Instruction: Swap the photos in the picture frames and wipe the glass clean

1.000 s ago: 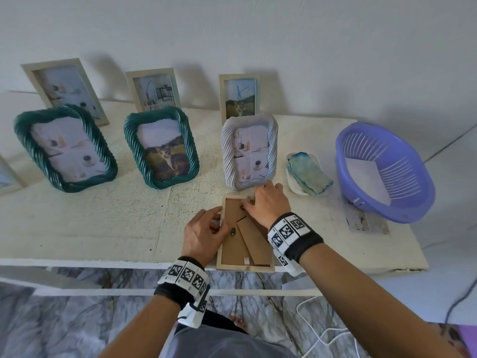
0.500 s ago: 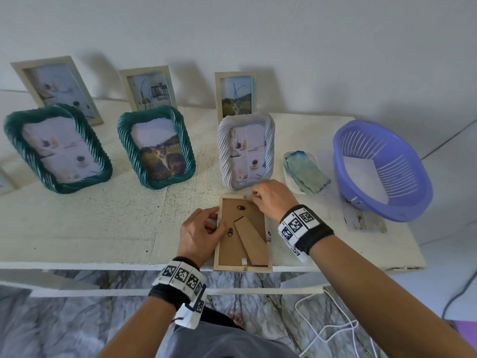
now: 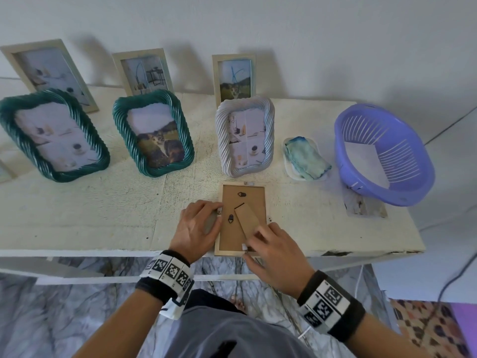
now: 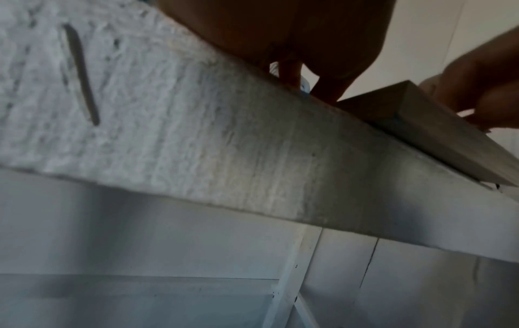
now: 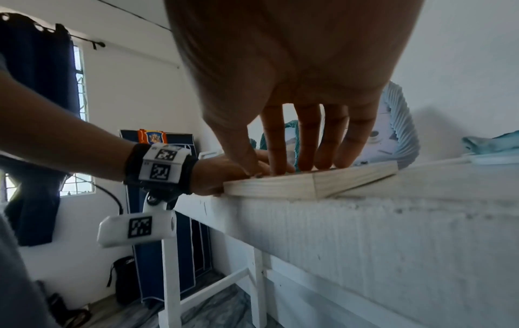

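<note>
A light wooden frame point(image 3: 247, 200) point(image 5: 280, 186) lies face down at the table's front edge, its brown backing and folded stand facing up. My left hand point(image 3: 198, 226) point(image 5: 219, 175) holds the frame's left rail, fingertips at the side clip and thumb on the backing. The straight fingers of my right hand point(image 3: 273, 249) point(image 5: 295, 88) press on the backing near its lower right corner, by a small white tab. A folded blue-green cloth point(image 3: 305, 157) lies on a white dish to the right. The glass side is hidden underneath.
A white rope-edged frame point(image 3: 245, 136) stands just behind the flat one. Two green frames point(image 3: 153, 133) point(image 3: 54, 135) and three wooden frames point(image 3: 233, 76) stand further left and back. A purple basket point(image 3: 387, 200) holding a photo sits at the right, over another loose photo point(image 3: 364, 206).
My right hand has moved from the frame's far top edge down to its near lower right corner. My left hand has stayed on the left rail.
</note>
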Motion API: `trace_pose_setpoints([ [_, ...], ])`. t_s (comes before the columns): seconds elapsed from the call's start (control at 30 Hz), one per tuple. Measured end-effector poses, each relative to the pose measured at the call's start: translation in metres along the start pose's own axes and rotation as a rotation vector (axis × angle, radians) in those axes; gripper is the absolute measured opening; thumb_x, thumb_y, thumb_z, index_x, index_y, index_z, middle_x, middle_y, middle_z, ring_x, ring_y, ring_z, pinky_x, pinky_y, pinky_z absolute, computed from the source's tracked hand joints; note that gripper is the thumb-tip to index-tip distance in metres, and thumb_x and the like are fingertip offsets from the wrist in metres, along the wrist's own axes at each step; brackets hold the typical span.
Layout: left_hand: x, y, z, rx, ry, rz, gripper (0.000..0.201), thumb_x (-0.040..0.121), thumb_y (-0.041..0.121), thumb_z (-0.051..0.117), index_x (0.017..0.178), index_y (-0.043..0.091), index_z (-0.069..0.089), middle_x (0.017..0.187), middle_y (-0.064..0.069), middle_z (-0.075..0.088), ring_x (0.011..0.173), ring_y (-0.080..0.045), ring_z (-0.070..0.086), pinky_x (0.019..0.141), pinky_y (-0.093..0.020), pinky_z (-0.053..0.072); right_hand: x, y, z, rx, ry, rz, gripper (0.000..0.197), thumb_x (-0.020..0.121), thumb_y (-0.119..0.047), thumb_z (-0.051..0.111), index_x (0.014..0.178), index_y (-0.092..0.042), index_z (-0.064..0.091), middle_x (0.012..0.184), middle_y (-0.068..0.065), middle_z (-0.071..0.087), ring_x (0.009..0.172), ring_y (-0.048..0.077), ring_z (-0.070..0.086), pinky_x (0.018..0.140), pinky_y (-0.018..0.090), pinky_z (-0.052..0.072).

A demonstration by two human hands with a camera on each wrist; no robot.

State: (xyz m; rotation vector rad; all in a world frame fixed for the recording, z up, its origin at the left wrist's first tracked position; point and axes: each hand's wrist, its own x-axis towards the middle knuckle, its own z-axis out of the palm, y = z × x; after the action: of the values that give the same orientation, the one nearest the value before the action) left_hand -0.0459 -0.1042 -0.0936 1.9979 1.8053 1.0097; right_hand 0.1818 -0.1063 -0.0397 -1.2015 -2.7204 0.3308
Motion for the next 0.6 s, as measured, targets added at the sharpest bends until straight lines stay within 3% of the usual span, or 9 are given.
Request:
trace_pose_setpoints([
  [0.13,-0.002,0.003,0.002,0.058,-0.002,0.0,0.033,0.092,0.035,0.05,0.118,0.02,0.063,0.108,0.004,0.06,0.094,-0.014,0.055,0.086,-0.031,0.039,-0.002,-0.005,0.007,-0.062,0.015,0.049,0.035,0.085,-0.051,0.054,0.09,-0.017,0.062,0.099,0.001,0.053,0.084,0.02,0.05,0.069,0.032,0.049],
  [0.33,-0.001,0.004,0.001,0.07,-0.004,-0.008,0.034,0.092,0.036,0.051,0.118,0.019,0.064,0.107,0.003,0.061,0.093,-0.015,0.056,0.085,-0.033,0.042,-0.001,-0.017,0.015,0.125,0.059,0.179,0.021,0.085,-0.039,0.048,0.091,-0.022,0.058,0.099,-0.005,0.048,0.089,0.017,0.046,0.08,0.032,0.043],
  [0.43,-0.001,0.005,0.0,0.072,-0.008,-0.011,0.034,0.092,0.037,0.05,0.117,0.019,0.064,0.108,0.003,0.062,0.094,-0.015,0.056,0.085,-0.033,0.042,-0.001,-0.016,0.016,0.196,0.025,0.171,0.008,0.088,-0.031,0.053,0.093,-0.026,0.057,0.099,-0.006,0.044,0.092,0.015,0.04,0.082,0.031,0.035],
  [0.6,-0.001,0.006,-0.001,0.074,-0.013,-0.012,0.034,0.092,0.037,0.051,0.117,0.019,0.064,0.108,0.003,0.062,0.094,-0.014,0.056,0.084,-0.031,0.041,-0.003,-0.013,0.016,0.261,-0.005,0.139,0.012,0.087,-0.027,0.051,0.094,-0.032,0.059,0.101,-0.006,0.041,0.095,0.016,0.039,0.084,0.03,0.028],
])
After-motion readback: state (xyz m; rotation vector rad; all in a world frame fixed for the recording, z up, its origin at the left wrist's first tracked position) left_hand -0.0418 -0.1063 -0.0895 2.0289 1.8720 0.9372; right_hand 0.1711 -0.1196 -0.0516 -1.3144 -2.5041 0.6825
